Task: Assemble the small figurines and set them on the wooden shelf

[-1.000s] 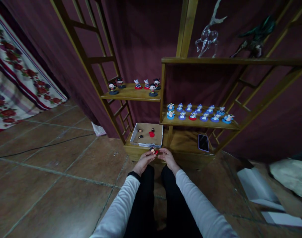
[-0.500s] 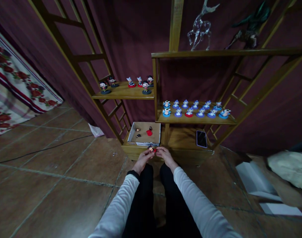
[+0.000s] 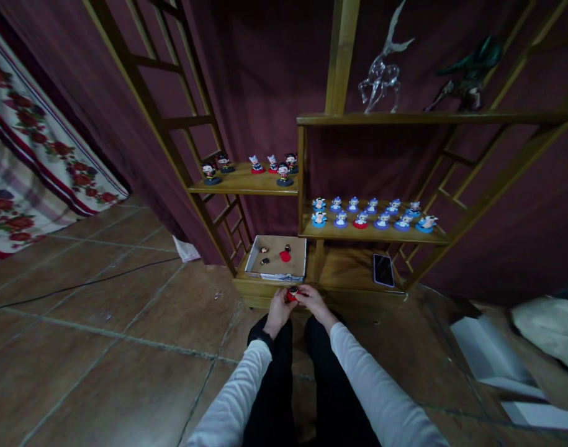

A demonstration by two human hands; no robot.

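Observation:
A small figurine with a dark head and red lower part is between my two hands, just in front of the open box. My left hand grips it from the left, fingers closed. From the right, the fingertips of my right hand pinch its red part. Past my hands stands a shallow cardboard box on the lowest shelf. In it lie several small dark-haired figurine pieces and a red piece. Fingers partly cover the held figurine.
The wooden shelf unit holds dark-based figurines on the left board and rows of blue and purple figurines on the right. A phone lies at lower right. Above stand a clear deer and a dark statue.
The figurine has been turned, with its dark head now on top and red below. My hands have drawn closer together around it. The camera view has shifted slightly.

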